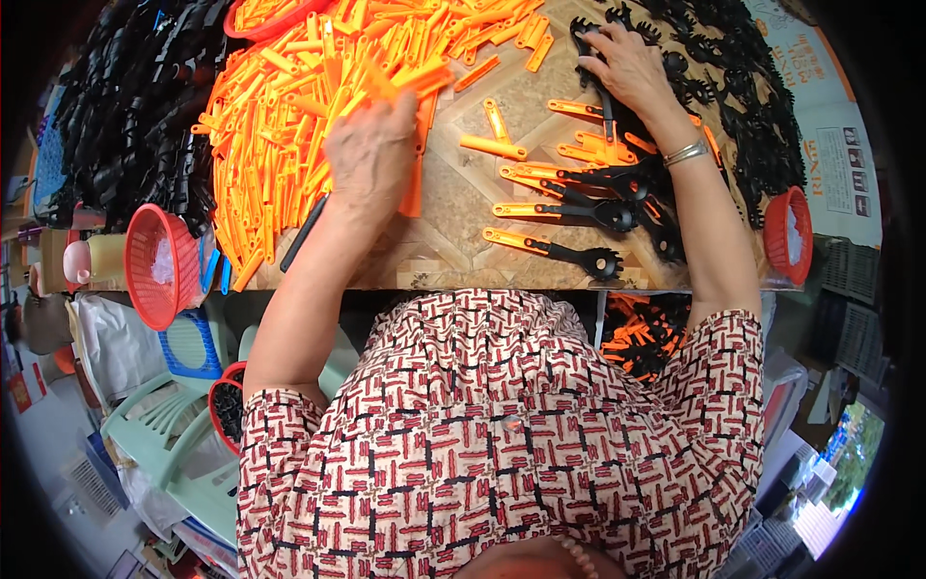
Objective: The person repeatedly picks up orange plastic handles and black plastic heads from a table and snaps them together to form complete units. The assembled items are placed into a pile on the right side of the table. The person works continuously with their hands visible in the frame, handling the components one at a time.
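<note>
Blurred by motion, my left hand is closed around several orange handles at the right side of a large heap of orange handles. At the far right, my right hand reaches over black utensil heads. Its thumb and fingers sit around the neck of a black pasta server, whose toothed head shows past the fingertips. Below that hand lie several black utensils with orange handles, among them a slotted one near the table edge. Two loose orange handles lie between my hands.
Black utensil parts are piled at the far left and along the right. Red baskets stand at the left and right of the patterned table. Pale green chairs stand lower left. Beneath the table is a batch of orange-and-black pieces.
</note>
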`<state>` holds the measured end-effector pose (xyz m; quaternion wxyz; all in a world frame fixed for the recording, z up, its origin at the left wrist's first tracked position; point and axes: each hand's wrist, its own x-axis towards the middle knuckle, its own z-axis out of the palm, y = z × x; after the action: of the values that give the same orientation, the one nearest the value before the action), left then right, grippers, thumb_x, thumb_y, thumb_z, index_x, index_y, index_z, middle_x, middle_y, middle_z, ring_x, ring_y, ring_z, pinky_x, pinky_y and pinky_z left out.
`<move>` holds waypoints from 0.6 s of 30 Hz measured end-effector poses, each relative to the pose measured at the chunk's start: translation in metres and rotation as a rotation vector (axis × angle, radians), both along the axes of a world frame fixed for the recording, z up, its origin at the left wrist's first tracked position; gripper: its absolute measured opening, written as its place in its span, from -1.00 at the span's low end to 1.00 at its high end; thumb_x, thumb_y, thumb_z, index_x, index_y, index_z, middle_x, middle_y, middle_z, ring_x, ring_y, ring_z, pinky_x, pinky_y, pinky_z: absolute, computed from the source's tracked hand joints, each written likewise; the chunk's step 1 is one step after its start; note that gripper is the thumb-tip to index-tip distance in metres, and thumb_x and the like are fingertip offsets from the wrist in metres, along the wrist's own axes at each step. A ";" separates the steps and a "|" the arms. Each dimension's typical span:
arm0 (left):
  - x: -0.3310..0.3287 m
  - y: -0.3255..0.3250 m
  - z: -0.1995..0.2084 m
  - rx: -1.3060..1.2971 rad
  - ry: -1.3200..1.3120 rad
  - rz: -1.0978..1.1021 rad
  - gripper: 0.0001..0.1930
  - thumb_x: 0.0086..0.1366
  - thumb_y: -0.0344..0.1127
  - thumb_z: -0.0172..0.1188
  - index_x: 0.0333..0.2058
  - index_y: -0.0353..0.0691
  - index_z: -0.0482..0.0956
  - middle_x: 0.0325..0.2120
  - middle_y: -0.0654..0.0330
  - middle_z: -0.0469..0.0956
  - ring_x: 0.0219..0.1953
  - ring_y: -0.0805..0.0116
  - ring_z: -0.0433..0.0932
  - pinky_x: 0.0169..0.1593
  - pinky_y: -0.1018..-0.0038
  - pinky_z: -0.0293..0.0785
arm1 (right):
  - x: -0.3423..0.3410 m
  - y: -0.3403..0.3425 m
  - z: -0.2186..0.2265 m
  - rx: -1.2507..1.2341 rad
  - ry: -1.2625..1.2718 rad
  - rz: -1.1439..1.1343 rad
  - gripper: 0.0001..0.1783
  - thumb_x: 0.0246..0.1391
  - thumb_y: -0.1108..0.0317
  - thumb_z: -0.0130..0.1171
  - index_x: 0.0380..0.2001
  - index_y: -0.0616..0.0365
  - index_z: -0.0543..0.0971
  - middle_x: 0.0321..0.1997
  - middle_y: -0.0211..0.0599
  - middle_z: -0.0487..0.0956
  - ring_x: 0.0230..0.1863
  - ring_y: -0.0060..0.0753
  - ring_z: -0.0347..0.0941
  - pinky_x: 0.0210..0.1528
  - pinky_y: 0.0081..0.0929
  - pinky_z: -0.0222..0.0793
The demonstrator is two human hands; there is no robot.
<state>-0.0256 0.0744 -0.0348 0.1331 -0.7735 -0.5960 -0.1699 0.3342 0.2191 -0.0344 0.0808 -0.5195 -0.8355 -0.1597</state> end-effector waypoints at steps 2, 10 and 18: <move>-0.009 -0.011 0.016 0.055 -0.054 0.093 -0.82 0.31 -0.30 0.25 -0.11 -0.01 0.64 -0.49 0.20 0.65 -0.44 0.24 0.67 -0.38 0.26 0.49 | 0.001 -0.010 0.015 0.028 0.032 0.117 -0.68 0.30 0.09 0.18 0.01 -0.07 0.65 0.14 -0.39 0.55 0.10 -0.19 0.51 0.07 -0.14 0.38; -0.009 0.002 0.038 0.121 -0.265 0.045 -0.64 0.30 -0.29 0.32 0.08 0.11 0.64 -0.42 0.15 0.70 -0.36 0.12 0.70 -0.31 0.22 0.56 | -0.024 -0.028 0.045 -0.469 0.543 0.094 -0.76 0.27 0.26 0.25 -0.06 0.11 0.67 -0.11 -0.28 0.68 -0.11 -0.43 0.59 0.00 -0.49 0.47; 0.061 0.067 0.027 0.062 0.021 -0.223 -0.74 0.30 -0.28 0.19 -0.06 0.10 0.69 -0.09 0.32 0.60 -0.03 0.21 0.56 -0.01 0.23 0.43 | -0.048 -0.036 0.040 0.158 0.228 0.166 -0.54 0.23 -0.02 0.27 0.08 -0.03 0.66 0.14 -0.27 0.60 0.06 -0.16 0.59 0.04 -0.24 0.49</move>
<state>0.0356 0.1418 -0.0074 0.1434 -0.8323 -0.4991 -0.1941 0.2867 0.1830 0.0052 0.2287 -0.4555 -0.8458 -0.1574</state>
